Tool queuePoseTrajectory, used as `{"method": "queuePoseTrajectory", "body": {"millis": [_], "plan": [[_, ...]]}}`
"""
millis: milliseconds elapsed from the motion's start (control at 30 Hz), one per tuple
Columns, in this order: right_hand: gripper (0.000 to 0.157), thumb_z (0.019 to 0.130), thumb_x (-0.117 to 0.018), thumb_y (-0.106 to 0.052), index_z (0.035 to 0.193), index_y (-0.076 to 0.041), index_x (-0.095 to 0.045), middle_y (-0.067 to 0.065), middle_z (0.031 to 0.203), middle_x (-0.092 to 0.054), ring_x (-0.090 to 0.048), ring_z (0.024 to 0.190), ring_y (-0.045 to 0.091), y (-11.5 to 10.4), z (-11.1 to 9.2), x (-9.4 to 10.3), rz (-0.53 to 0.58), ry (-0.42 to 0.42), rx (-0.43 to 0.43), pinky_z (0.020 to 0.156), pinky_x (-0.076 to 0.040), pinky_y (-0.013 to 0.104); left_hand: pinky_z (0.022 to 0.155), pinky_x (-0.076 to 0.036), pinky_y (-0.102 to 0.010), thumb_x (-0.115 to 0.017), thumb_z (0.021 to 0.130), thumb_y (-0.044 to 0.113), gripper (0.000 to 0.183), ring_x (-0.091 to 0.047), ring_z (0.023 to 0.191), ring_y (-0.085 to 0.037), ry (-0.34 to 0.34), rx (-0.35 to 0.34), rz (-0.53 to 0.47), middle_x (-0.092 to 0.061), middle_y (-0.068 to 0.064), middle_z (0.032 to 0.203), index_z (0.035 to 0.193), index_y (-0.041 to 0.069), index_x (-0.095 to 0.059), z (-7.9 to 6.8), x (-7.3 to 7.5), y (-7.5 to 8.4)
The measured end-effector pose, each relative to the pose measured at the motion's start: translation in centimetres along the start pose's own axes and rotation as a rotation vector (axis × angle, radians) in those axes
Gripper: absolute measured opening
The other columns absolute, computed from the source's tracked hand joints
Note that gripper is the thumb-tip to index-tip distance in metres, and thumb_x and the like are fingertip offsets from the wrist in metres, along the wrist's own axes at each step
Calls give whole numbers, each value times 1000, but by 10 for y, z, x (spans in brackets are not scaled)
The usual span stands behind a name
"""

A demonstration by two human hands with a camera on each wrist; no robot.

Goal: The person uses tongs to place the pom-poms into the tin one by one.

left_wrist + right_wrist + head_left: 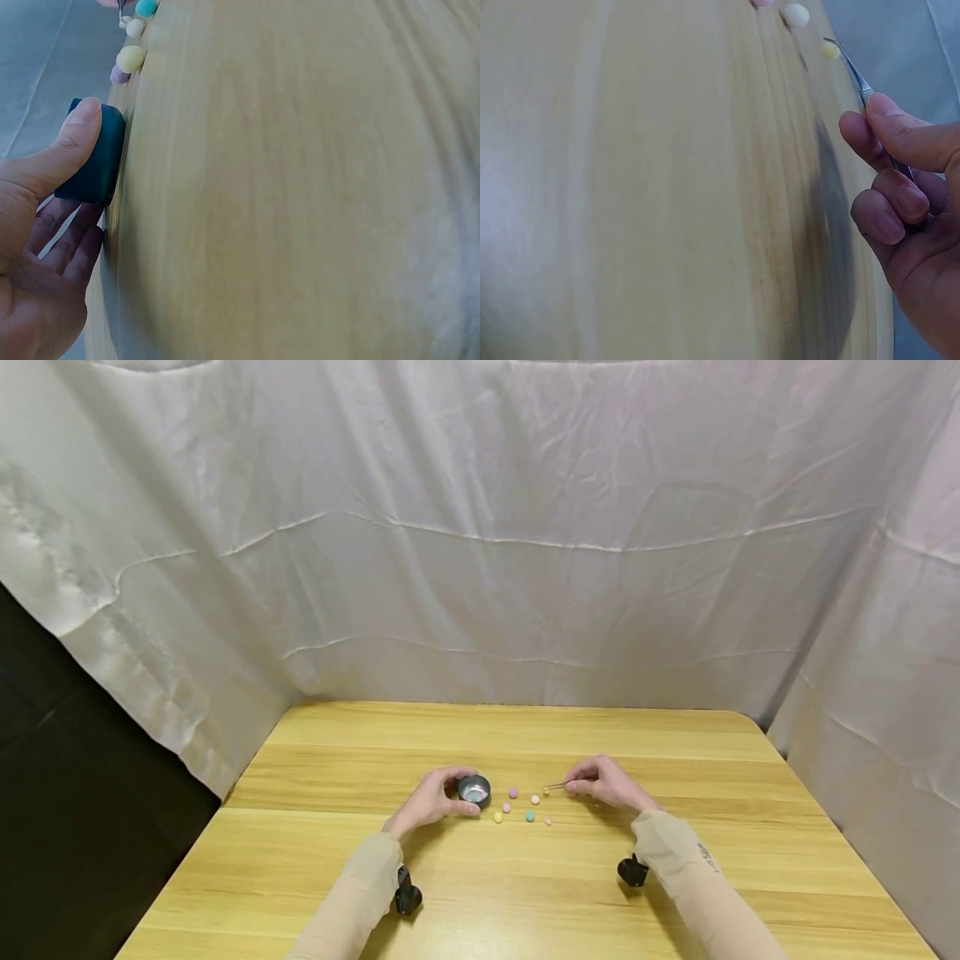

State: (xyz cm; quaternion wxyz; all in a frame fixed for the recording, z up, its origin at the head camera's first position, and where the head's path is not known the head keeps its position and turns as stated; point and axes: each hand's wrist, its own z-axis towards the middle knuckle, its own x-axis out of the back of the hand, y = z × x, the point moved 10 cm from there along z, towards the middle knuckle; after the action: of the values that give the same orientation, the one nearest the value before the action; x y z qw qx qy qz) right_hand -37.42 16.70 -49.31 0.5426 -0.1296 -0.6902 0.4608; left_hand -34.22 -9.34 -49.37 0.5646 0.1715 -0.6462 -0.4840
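My left hand (435, 799) grips a small round dark bowl (483, 782) between thumb and fingers. Its inside is silvery with something pale in it, too small to tell. In the left wrist view the bowl (103, 157) stands on the table edge-on, thumb against its wall. My right hand (609, 783) pinches metal tweezers (859, 79) with bent tips. At those tips is a small pale yellow ball (830, 50); whether it is clasped or lifted I cannot tell. Between the hands lie a purple ball (513, 793), a white ball (535, 799) and a teal ball (530, 817).
Nearer me on the wooden table (517, 893) are a yellow ball (498, 817), a pink ball (506, 808) and a smaller pale pink ball (548, 822). Light grey curtains (525, 593) hang behind the table and along its sides.
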Motion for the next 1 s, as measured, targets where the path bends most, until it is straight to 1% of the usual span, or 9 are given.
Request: {"method": "queuePoseTrajectory", "body": {"millis": [100,167,267,400,667,900,1000], "plan": [[14,96,-68,-13,98,-1,-75,14,84,-73,-50,61,8,-2,1,0,-4,6,6,54,-43,20,100,-50,-48,-85,81,16,64,-62,116,-30,-2,3,-4,-66,-17,130,136,0,-59,0,0,0],[14,96,-68,-13,98,-1,-75,15,86,-73,-51,64,8,-5,2,-1,-9,9,21,56,-43,20,100,-50,-49,-85,81,17,64,-62,116,-30,-2,4,-3,-66,-17,130,136,0,-59,0,0,-1],[14,95,-69,-13,98,-1,-76,16,88,-75,-56,69,8,-9,4,-2,-16,15,51,62,-46,20,100,-50,-49,-85,81,17,64,-62,116,-30,-2,4,-4,-66,-17,130,137,0,-59,0,0,-1],[15,95,-69,-14,99,-1,-76,14,91,-77,-62,76,9,-16,7,-3,-30,17,78,68,-49,20,99,-50,-47,-85,81,17,64,-63,115,-29,-2,4,1,-67,-17,130,137,0,-59,0,0,0],[14,94,-69,-12,97,-1,-77,14,91,-77,-63,75,6,-34,13,-9,-45,25,131,69,-50,19,96,-51,-42,-85,81,17,62,-63,112,-27,0,5,5,-68,-15,127,136,3,-60,-1,0,-1],[15,95,-70,-13,100,-1,-77,14,91,-78,-69,80,12,-45,22,-19,-20,12,139,72,-52,19,95,-51,-37,-85,81,16,61,-63,112,-26,1,12,4,-67,-15,127,135,3,-60,0,-1,-2],[15,95,-69,-12,100,0,-77,14,91,-78,-69,79,9,-49,25,-23,-14,10,149,73,-53,19,95,-50,-37,-85,81,16,61,-63,113,-26,3,14,5,-67,-15,128,135,3,-61,0,-1,-1]]}}
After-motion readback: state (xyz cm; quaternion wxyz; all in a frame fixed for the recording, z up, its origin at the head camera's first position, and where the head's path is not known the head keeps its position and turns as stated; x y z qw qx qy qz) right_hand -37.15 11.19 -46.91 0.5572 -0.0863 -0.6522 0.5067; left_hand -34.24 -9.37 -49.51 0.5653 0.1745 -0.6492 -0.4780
